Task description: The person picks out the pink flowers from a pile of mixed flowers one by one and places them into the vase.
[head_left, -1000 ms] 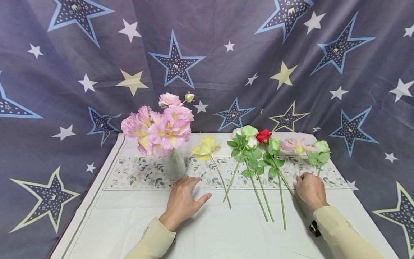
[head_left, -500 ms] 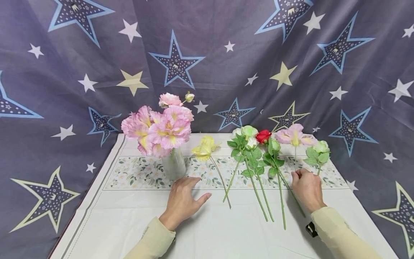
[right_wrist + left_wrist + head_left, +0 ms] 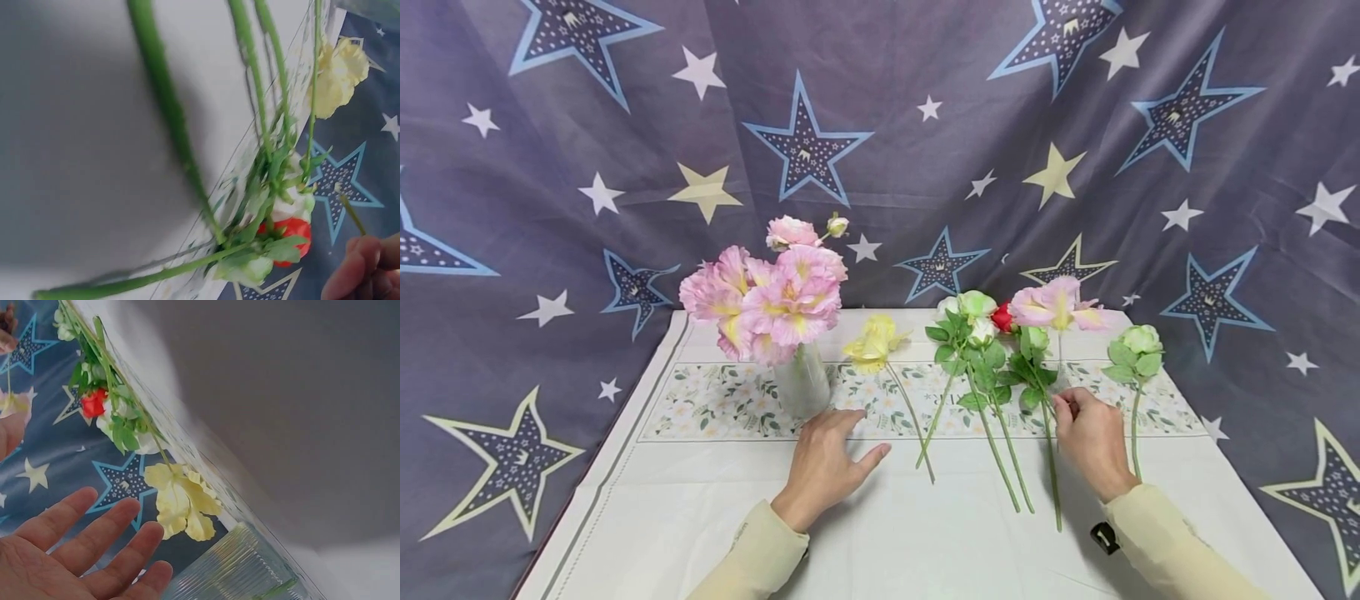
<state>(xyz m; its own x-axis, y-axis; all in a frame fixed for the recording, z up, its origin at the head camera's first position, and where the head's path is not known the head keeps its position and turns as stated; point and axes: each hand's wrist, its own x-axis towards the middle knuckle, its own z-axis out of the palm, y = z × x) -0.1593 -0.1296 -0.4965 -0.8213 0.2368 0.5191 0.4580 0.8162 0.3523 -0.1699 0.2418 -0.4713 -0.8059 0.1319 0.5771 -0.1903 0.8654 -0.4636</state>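
My right hand (image 3: 1093, 437) pinches the thin stem of a pink flower with a yellow centre (image 3: 1060, 307), held upright above the tabletop. In the right wrist view, the stem's cut end (image 3: 352, 214) sticks out past the fingertips (image 3: 369, 253). My left hand (image 3: 823, 467) lies near the base of a ribbed glass vase (image 3: 805, 383), thumb apart from the fingers; whether it touches the glass I cannot tell. The left wrist view shows its fingers (image 3: 115, 540) spread and holding nothing. Large pink blooms (image 3: 790, 296) fill the vase. A yellow flower (image 3: 876, 343) lies right of it.
White and green roses (image 3: 977, 333) lie in the middle right, stems toward me. A red rose (image 3: 1002, 317) is partly hidden behind the pink flower. One green rose (image 3: 1138, 342) lies far right. A star-patterned curtain (image 3: 880, 150) hangs behind the white table (image 3: 880, 533).
My right hand has moved left with the pink flower, which rose and now partly covers the red rose. The green rose's stem at far right has come into sight. My left hand has stayed still.
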